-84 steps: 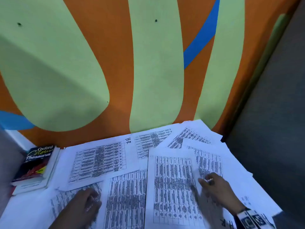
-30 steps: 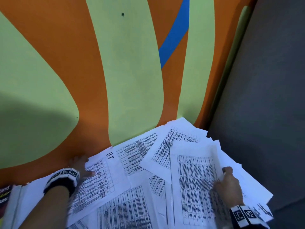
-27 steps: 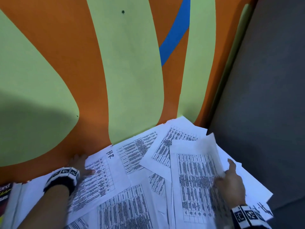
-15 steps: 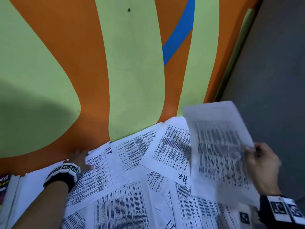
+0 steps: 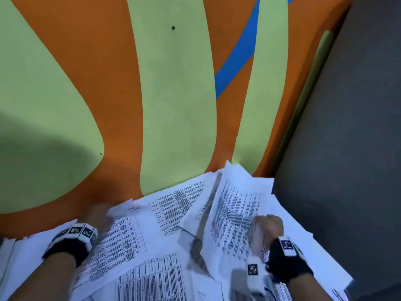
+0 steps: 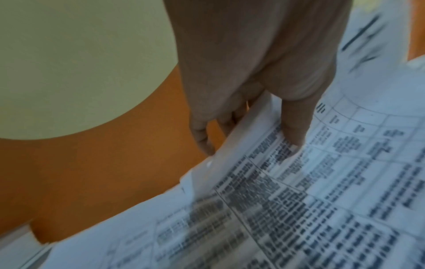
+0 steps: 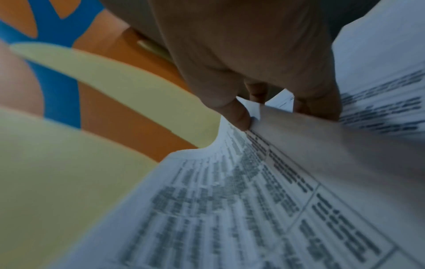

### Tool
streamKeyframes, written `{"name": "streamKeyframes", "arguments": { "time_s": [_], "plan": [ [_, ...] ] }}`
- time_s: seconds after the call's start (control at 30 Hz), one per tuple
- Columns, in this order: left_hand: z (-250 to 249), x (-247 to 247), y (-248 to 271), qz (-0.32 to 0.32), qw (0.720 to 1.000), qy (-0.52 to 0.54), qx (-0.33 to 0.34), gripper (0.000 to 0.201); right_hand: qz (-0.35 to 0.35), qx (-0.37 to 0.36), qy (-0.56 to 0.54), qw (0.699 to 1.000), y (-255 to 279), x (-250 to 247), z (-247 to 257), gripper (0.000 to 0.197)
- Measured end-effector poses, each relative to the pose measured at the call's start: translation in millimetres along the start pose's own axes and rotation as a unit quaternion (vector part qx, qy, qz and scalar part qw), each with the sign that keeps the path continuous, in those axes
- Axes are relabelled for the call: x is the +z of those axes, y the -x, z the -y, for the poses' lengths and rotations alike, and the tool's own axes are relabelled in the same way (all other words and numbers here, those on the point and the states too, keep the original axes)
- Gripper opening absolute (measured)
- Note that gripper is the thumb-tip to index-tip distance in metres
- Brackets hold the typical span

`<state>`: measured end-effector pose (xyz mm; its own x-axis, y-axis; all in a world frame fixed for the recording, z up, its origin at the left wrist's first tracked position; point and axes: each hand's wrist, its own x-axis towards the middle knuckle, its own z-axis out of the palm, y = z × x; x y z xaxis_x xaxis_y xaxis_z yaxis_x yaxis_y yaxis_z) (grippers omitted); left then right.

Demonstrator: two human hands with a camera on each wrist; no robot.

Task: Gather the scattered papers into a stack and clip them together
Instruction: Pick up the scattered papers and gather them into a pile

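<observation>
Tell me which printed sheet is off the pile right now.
The sheet pinched by the right hand: its far edge rises toward the wall, while the other sheets lie flat, including the one under the left hand.

The right hand [image 5: 268, 228] now brings its lifted sheet [image 5: 235, 211] back down over the papers. The left hand [image 5: 97, 216] now pinches a sheet's far edge [image 6: 250, 127] instead of pressing flat.

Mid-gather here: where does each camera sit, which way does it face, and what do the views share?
Head: on the head, facing forward and down at the papers and wall; shows left hand, right hand.
Left wrist: looks along the left hand pinching a sheet's edge.
Right wrist: looks along the right hand gripping a lifted sheet.
Shared: printed sheets, orange-green wall.
</observation>
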<state>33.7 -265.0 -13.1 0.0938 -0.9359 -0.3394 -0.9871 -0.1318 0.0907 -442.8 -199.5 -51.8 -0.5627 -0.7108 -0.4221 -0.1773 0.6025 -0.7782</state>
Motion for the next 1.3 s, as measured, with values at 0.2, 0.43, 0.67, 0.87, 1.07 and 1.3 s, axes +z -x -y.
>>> {"name": "streamKeyframes", "arguments": {
  "time_s": [0.2, 0.43, 0.67, 0.87, 1.07, 1.3],
  "plan": [
    [4.2, -34.0, 15.9, -0.073, 0.992, 0.098, 0.014, 0.018, -0.072, 0.024, 0.076, 0.994, 14.7, 27.1, 37.6, 0.028],
    [10.9, -48.6, 42.1, -0.149, 0.941, 0.286, 0.108, 0.019, -0.135, -0.212, 0.030, 0.968, 47.4, -3.7, 46.5, 0.016],
    [-5.4, -56.3, 57.5, -0.216, 0.864, 0.444, 0.098, 0.003, 0.036, -0.346, -0.148, 0.926, 84.9, -83.7, 94.5, 0.057],
    [-66.5, -76.2, 93.0, -0.260, 0.807, 0.513, 0.135, 0.022, 0.211, -0.248, -0.250, 0.912, 86.8, -64.8, 111.0, 0.095],
    [-102.6, -79.2, 123.2, -0.186, 0.794, 0.544, 0.197, 0.022, 0.292, -0.219, -0.218, 0.905, 100.6, -12.6, 108.2, 0.011],
    [-98.5, -68.7, 149.5, -0.063, 0.737, 0.655, 0.153, 0.053, 0.243, -0.270, -0.176, 0.915, 115.6, 11.0, 111.1, 0.014]
  ]
}}
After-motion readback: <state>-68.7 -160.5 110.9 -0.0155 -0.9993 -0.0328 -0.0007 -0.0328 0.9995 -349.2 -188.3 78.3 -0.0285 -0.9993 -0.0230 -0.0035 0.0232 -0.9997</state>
